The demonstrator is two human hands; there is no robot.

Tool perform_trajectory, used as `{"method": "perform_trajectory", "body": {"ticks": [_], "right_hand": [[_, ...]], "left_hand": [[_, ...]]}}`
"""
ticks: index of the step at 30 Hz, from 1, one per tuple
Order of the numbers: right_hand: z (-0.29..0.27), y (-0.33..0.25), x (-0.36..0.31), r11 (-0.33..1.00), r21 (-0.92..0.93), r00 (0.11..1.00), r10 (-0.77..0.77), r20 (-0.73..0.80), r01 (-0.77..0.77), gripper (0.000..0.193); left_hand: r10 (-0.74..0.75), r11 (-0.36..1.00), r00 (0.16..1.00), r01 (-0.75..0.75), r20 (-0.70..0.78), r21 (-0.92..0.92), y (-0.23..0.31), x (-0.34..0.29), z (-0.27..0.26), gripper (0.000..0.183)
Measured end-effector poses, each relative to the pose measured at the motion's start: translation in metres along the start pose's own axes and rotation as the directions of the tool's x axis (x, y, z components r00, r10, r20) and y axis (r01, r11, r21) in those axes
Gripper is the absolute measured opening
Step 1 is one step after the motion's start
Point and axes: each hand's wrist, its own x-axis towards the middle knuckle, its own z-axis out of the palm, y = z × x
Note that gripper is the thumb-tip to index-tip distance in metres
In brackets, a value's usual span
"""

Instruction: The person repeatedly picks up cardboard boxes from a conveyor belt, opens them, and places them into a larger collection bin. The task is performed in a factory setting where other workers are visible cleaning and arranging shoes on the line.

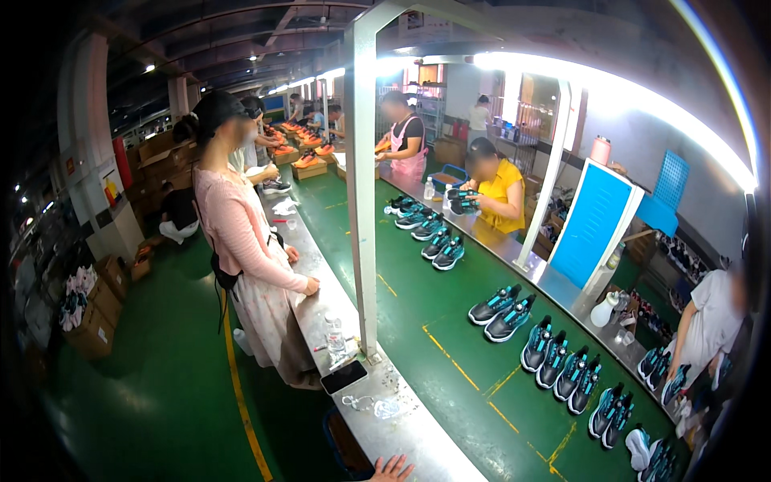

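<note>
At the lower edge my left hand (391, 469) rests by the near end of the metal ledge (430, 440), fingers spread and holding nothing. Only its fingers and part of the back show. My right hand is out of the picture. Further up the ledge lie a dark-screened phone (344, 377), a crumpled clear plastic piece (386, 408) and a clear bottle (334, 333). Across the green work surface (401, 353) stand black-and-turquoise sneakers in pairs, among them one pair (502, 312) near the middle and another pair (611, 414) closer on the right.
A white post (365, 193) rises from the ledge. A person in a pink cardigan (241, 229) stands at left. Opposite, a person in yellow (504, 197) handles a dark sneaker; a person in white (711, 317) bends at right. A blue panel (590, 225) stands on the far ledge.
</note>
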Motion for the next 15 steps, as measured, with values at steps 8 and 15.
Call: {"method": "perform_trajectory", "body": {"ticks": [8,15], "right_hand": [[-0.013,-0.009,-0.013,1.000,-0.024,1.000,-0.016,0.017,0.016,0.111],[-0.006,-0.008,-0.010,1.000,0.021,1.000,0.011,-0.009,-0.010,0.109]], "left_hand": [[0.021,1.000,0.999,-0.021,0.048,0.004,-0.001,-0.007,-0.008,0.108],[0.029,1.000,0.996,-0.028,0.086,-0.006,0.001,-0.013,-0.021,0.107]]}}
